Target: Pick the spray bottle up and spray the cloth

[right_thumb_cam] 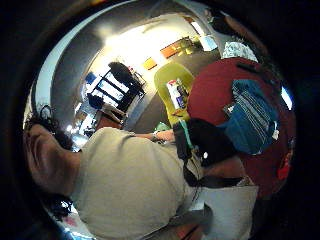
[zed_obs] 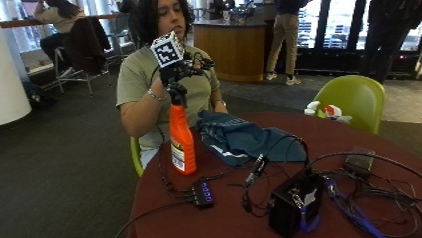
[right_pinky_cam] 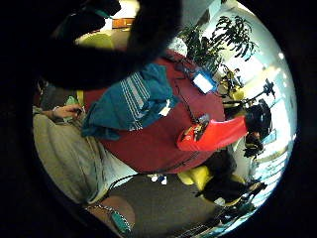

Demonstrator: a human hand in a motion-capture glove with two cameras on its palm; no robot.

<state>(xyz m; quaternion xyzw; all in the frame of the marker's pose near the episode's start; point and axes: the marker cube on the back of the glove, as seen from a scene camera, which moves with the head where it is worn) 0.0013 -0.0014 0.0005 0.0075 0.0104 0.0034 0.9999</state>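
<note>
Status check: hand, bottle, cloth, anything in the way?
Right hand raised above spray bottle, grip unclear. Bottle upright on table. Cloth beside it. Cables nearby.

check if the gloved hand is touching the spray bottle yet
Apart. The outside view shows the gloved right hand raised above the spray bottle, whose trigger head is just below it; the bottle stands alone on the table.

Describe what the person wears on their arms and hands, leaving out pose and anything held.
The right hand wears a black glove. The arm above it is bare up to the short sleeve of an olive-beige T-shirt, with a thin bracelet around the wrist. The other hand is bare and mostly hidden in the outside view.
</note>
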